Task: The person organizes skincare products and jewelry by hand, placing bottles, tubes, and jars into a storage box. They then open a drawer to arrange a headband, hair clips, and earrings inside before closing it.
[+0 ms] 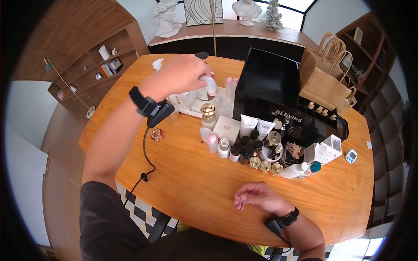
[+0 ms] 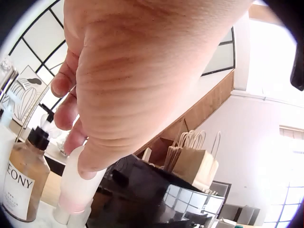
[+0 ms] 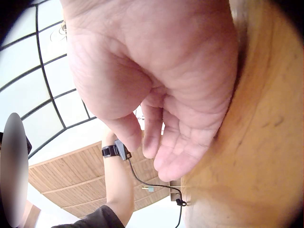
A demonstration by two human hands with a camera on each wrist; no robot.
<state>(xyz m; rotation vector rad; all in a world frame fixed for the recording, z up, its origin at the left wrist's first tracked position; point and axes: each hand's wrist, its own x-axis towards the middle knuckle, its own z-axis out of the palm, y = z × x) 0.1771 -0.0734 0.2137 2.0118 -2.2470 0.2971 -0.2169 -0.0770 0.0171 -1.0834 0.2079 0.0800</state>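
Note:
My left hand reaches over the white tray at the back left of the table. It grips a small frosted white bottle between thumb and fingers, the bottle's pink end pointing down. In the left wrist view, an amber pump bottle labelled PEONY stands beside the held bottle. Two pink-topped bottles stand at the tray's right end, by the black case. My right hand is low over the front of the table, its fingers loosely bent and holding nothing.
A black BLEVINS case stands at centre right, with paper bags behind. Several cosmetics crowd before it, including a cream box, a gold-topped bottle and white tubes. A small timer lies far right. A cable hangs from my left wrist.

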